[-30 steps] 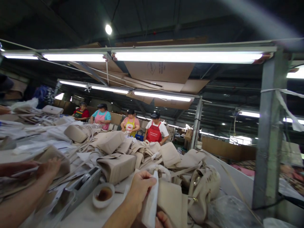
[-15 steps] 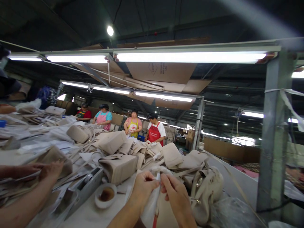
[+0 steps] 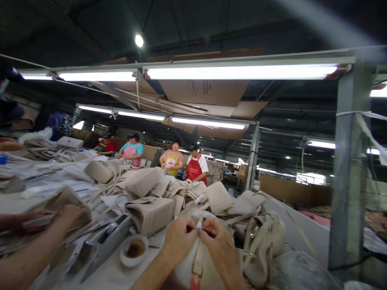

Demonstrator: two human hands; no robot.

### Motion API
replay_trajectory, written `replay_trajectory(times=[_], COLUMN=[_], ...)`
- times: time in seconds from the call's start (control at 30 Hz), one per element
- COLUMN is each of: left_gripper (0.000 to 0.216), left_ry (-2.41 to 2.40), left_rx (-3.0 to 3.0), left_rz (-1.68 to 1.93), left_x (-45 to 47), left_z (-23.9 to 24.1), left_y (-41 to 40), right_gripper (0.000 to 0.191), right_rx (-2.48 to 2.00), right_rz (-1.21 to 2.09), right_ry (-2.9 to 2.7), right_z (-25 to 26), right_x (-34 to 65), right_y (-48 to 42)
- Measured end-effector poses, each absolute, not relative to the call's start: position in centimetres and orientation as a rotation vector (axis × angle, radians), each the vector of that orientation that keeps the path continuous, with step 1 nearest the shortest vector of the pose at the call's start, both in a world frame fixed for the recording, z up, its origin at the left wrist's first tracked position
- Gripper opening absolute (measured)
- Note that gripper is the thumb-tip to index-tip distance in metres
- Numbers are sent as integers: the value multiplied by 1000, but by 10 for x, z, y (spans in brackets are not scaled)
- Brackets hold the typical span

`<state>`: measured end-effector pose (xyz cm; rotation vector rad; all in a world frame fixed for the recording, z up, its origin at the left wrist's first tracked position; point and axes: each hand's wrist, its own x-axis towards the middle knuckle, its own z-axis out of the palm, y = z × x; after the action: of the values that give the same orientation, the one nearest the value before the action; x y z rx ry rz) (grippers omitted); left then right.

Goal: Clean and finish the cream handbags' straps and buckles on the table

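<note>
Low in the middle of the head view, my left hand (image 3: pixel 179 238) and my right hand (image 3: pixel 218 246) face each other with fingertips pinched. Between them is a small white wrapping strip (image 3: pixel 199 222), held at the upper end of a beige strap (image 3: pixel 198 255). Thumbs and fingers cover part of the strip, so its exact fold is hidden. The strap runs down towards me to a metal fitting and a reddish-orange piece (image 3: pixel 196 281). Under my hands lies a beige bag (image 3: pixel 211 269), partly covered by my right forearm.
Beige handbags (image 3: pixel 151 211) are piled across the table. A white bowl of brown liquid (image 3: pixel 134 249) stands left of my left forearm, beside a grey tape dispenser (image 3: pixel 105 241). A co-worker's hands (image 3: pixel 65 215) handle a bag at left. Several people work beyond the pile.
The white strip stood up long between my hands; now only a short piece shows at my fingertips. My hands have drawn together, and more of the strap is visible below them.
</note>
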<state>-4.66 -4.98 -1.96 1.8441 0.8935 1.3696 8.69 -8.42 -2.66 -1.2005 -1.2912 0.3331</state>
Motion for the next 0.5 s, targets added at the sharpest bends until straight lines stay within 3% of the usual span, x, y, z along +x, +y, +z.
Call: replay_trajectory(times=[0.17,0.5], left_gripper=[16,21], left_ry=[666,643], left_rx=[1551,1477], left_rz=[1137,1252], left_x=[-48,-35], left_z=[-25,-40], left_y=[-50,-46], right_gripper=[16,10], right_rx=[-1172,-1027], right_rz=[436,508], right_ry=[-1255,-1252], right_z=[-29,-31], right_x=[92,74], right_y=[-80,-92])
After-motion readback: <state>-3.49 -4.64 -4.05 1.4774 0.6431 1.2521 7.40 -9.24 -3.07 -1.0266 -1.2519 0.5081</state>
